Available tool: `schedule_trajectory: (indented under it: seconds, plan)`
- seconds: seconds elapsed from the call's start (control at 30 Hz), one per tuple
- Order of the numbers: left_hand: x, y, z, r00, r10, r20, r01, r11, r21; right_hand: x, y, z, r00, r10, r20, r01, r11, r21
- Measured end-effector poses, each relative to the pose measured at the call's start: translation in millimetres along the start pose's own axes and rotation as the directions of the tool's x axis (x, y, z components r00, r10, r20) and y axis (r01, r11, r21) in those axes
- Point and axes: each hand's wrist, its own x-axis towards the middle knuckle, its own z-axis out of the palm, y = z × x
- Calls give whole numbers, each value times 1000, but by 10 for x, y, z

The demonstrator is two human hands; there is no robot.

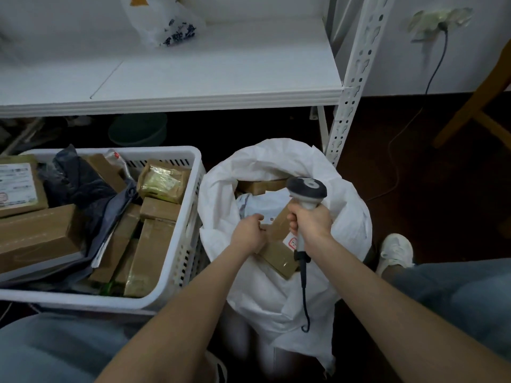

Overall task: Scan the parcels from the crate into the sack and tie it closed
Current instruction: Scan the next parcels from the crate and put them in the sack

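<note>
— Holding what, exactly?

— Clamped round the handle of the barcode scanner (305, 189) with the right grip (311, 222), scanner head aimed toward 12 o'clock, cable (304, 294) dangling toward 6. Pinching the near edge of a brown cardboard parcel (279, 252) with the left grip (249, 233), fingers curled, just at 9 o'clock of the right.

— And placed where?

— Poised over the open mouth of the white sack (351, 217), with its label corner tucked behind the scanner handle. Probably being scanned or about to be dropped in; hard to say which.

— Much done?

— Early days, judging by the piles. Lying inside the sack: one brown box (260, 186) at 12 o'clock and one pale poly mailer (262, 203) just below it. Two counted, plus the one in hand.

— And left?

— Over at 9 o'clock, in the white slotted crate (83, 298): roughly ten parcels showing, perhaps more buried. Mostly brown boxes, plus one dark grey poly bag (74, 183) and one clear-wrapped yellowish packet (163, 183). After those, tying the sack mouth, not yet gathered; no tie in view.

— Anything else around?

— One white shelf (207, 76) at 12 o'clock carrying one printed plastic bag (166, 23); one white shoe (395, 251) at 3 o'clock.
</note>
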Motion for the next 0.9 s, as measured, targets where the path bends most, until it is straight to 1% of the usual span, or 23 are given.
schedule_trajectory:
  seconds: [0.13, 0.27, 0.37, 0.43, 0.47, 0.53, 0.63, 0.73, 0.8, 0.9]
  plan:
    - [-92, -92, -427, 988, 14, -155, -24, 998, -66, -146, -55, 208, 999, -5, 48, 4, 1000, 27]
    - [-192, -360, -958, 944, 36, -327, -39, 999, -4, -347, -159, 568, 988, -24, 151, 21, 1000, 18]
    - [-225, -636, -1340, 869, 21, -494, -6, 999, 32, -457, -227, 925, 975, 15, 223, -24, 999, 38]
    - [-179, -851, -1556, 819, -19, -573, 77, 994, 77, -478, -254, 1159, 965, 36, 258, -50, 998, 49]
    - [-127, -967, -1644, 817, -35, -576, 123, 986, 114, -474, -261, 1263, 962, 43, 270, -57, 997, 45]
    - [25, -1190, -1794, 865, -42, -500, 175, 959, 222, -445, -264, 1430, 957, 59, 285, -71, 997, 33]
    - [309, -1427, -1924, 946, -24, -323, 163, 896, 413, -344, -235, 1595, 954, 89, 285, -98, 995, 17]
    - [506, -1517, -1950, 979, -46, -197, 143, 845, 516, -252, -180, 1657, 951, 121, 285, -127, 992, 5]
    - [565, -1543, -1964, 982, -35, -184, 130, 832, 539, -201, -150, 1660, 949, 135, 285, -141, 990, 1]
    - [521, -1543, -2048, 977, 11, -212, 120, 796, 593, -167, -124, 1635, 946, 143, 291, -155, 988, 18]
